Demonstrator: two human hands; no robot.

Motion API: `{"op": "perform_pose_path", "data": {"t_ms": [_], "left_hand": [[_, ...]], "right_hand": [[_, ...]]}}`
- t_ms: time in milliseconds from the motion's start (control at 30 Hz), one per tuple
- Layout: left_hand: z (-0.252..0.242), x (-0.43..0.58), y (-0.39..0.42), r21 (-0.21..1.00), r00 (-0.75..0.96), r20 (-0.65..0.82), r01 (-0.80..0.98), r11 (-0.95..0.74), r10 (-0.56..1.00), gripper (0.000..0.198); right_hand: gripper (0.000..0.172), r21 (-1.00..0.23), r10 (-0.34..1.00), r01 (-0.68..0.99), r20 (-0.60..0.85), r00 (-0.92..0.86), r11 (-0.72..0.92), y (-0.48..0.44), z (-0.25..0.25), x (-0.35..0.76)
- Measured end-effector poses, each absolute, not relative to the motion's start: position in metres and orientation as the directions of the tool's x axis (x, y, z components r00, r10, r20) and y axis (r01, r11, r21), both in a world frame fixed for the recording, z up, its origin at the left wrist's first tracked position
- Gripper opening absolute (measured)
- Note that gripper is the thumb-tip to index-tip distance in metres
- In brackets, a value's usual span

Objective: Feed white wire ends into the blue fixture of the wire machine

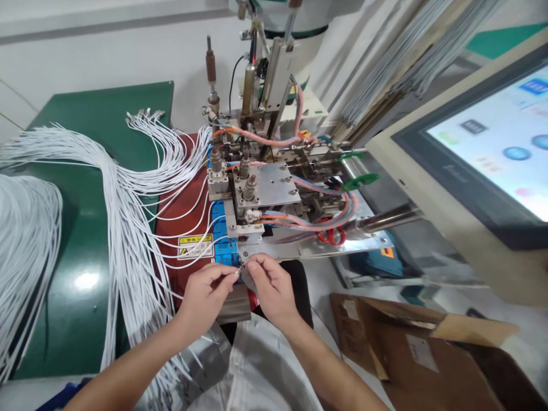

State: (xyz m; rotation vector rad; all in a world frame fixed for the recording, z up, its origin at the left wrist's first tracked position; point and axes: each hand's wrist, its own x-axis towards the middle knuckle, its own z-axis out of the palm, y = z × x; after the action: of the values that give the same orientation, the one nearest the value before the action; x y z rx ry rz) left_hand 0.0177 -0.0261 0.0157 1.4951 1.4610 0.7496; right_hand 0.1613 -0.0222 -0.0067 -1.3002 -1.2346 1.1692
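My left hand [209, 292] pinches a white cable close to its end, just in front of the machine's near edge. Facing it, my right hand [272, 288] has thumb and fingertips closed on the small, dark wire end [241, 267] that pokes out between the two hands. The fingers cover most of this piece. Just beyond my fingertips is a row of blue clamps [222, 231], with several white cables leading into it from the left. A large bundle of white cables [124, 228] drapes beside my left forearm.
A metal machine [274, 185] with orange and grey hoses stands ahead. More white cables [25, 245] lie on the green table [71, 308] at left. A touchscreen [492, 142] juts in at right, above an open cardboard box [428, 354]. A green spool [359, 181] sits on the machine.
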Motion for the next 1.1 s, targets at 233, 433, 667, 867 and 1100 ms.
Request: {"op": "perform_pose_path", "data": {"t_ms": [233, 433, 667, 867, 1100], "left_hand": [[0.009, 0.019, -0.029, 0.881, 0.073, -0.044, 0.473, 0.004, 0.996, 0.013], [0.009, 0.017, -0.028, 0.893, 0.141, -0.078, 0.45, 0.007, 0.987, 0.018], [0.011, 0.019, -0.028, 0.911, 0.078, -0.157, 0.396, 0.114, 0.985, 0.017], [0.01, 0.019, -0.028, 0.905, 0.101, -0.099, 0.423, 0.047, 0.99, 0.016], [0.01, 0.021, -0.03, 0.93, 0.069, -0.254, 0.291, 0.224, 0.965, 0.017]], "right_hand": [[0.01, -0.969, 0.99, 0.233, 0.108, 0.09, 0.085, -0.03, -0.003, 0.152], [0.012, -0.947, 0.982, 0.305, 0.146, 0.118, 0.104, -0.028, -0.001, 0.151], [0.008, -0.969, 0.982, 0.236, 0.109, 0.157, 0.069, -0.033, -0.005, 0.147], [0.011, -0.952, 0.983, 0.292, 0.132, 0.125, 0.09, -0.033, -0.005, 0.146], [0.01, -0.983, 0.976, 0.177, 0.09, 0.199, 0.055, -0.035, -0.01, 0.14]]}}
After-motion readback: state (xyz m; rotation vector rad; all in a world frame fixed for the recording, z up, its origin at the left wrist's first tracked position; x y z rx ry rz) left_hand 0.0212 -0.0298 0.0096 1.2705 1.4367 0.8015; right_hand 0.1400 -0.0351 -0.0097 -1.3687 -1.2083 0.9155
